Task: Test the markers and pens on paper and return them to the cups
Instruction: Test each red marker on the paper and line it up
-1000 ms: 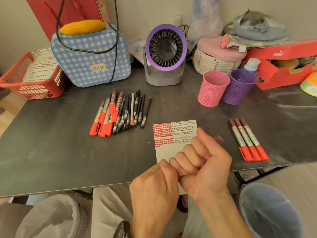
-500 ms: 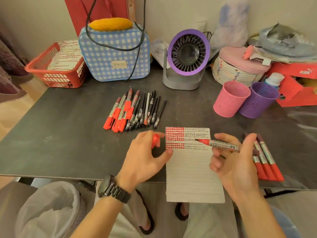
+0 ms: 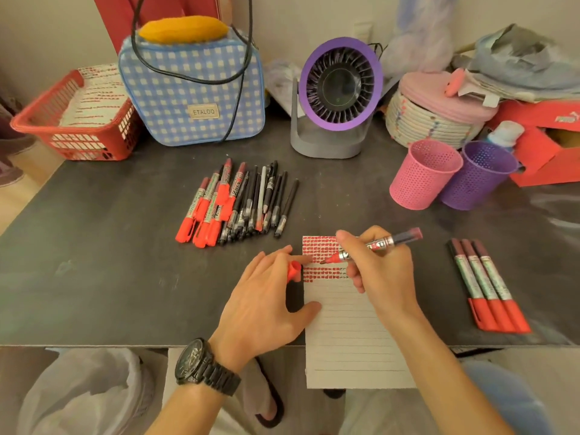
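Observation:
A lined paper sheet (image 3: 348, 334) lies at the table's front edge, its top rows filled with red and dark marks. My right hand (image 3: 381, 268) grips an uncapped red marker (image 3: 376, 246), tip down on the marked rows. My left hand (image 3: 266, 306) holds the marker's red cap (image 3: 293, 271) between its fingers, with thumb and fingertip resting on the paper's left edge. A heap of red markers and black pens (image 3: 238, 202) lies behind the paper. Three capped red markers (image 3: 486, 284) lie to the right. A pink cup (image 3: 423, 174) and a purple cup (image 3: 478, 175) stand at the back right.
A purple desk fan (image 3: 339, 98), a blue checked bag (image 3: 194, 89) and a red basket (image 3: 72, 120) line the back. A woven lidded basket (image 3: 436, 114) and a red shoebox (image 3: 546, 146) crowd the back right. Bins stand below the dark table (image 3: 110, 262).
The hands pulled apart, uncapping the marker. The right hand then turned it and brought its tip down onto the paper; the left hand settled on the paper's edge with the cap.

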The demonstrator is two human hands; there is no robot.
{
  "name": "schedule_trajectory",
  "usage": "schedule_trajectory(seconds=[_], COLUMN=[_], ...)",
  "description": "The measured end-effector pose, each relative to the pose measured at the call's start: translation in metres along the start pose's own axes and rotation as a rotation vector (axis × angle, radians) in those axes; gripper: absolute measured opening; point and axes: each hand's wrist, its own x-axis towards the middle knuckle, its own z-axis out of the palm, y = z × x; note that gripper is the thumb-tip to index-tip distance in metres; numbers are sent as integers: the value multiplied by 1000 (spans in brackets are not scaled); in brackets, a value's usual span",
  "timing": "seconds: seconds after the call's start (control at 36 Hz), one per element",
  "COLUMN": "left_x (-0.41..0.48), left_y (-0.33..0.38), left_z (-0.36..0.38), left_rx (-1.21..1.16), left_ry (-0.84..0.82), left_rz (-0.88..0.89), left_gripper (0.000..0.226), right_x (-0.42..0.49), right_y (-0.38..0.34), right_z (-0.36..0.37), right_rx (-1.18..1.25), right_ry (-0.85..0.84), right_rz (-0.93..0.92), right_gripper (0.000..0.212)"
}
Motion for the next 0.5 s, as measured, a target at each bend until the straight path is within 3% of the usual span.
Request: schedule_trajectory(seconds=[0.19, 0.33, 0.5], left_x=[2, 3, 6], left_y=[1, 0, 0], left_z=[-1, -1, -1], left_rx=[-19, -26, -48], left_ry=[-1, 30, 40], left_rz=[-28, -35, -62], left_gripper=[52, 45, 44], right_x=[-2, -2, -2], right_y=[23, 26, 26], right_z=[5, 6, 9], right_rx=[-125, -148, -195], right_ry=[35, 52, 60], right_rz=[-111, -168, -202], right_gripper=[23, 35, 34])
